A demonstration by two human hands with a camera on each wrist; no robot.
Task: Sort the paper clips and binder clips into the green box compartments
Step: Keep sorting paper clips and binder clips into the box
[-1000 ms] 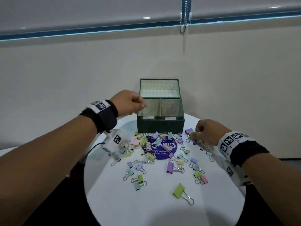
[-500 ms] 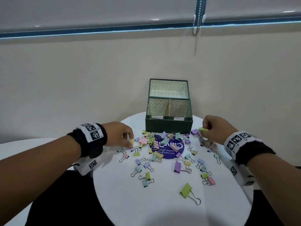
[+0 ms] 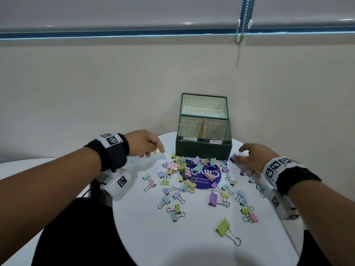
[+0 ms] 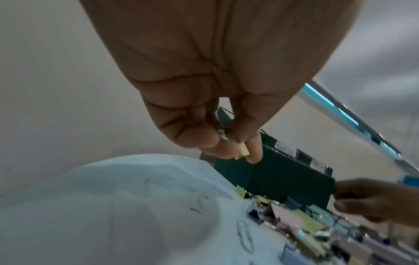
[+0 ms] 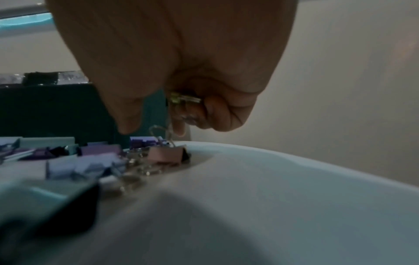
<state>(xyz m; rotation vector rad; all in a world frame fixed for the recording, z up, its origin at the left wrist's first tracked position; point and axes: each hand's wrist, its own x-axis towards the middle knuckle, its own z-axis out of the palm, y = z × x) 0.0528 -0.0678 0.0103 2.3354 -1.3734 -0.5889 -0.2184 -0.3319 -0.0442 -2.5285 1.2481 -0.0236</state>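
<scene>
Two hands work over the round white tabletop. The left hand hovers left of the green box, its thumb and fingers pinching a small yellow binder clip above the surface. The right hand sits low beside the box's right front corner, fingers curled, a yellow-green clip tucked in its palm while its fingertips reach over a pink binder clip. The pile of pastel clips lies scattered in front of the box, whose two front compartments stand open. Half a second ago the left hand was down at the pile's left edge; it has since lifted with its clip, and the right hand has dropped toward the tabletop.
</scene>
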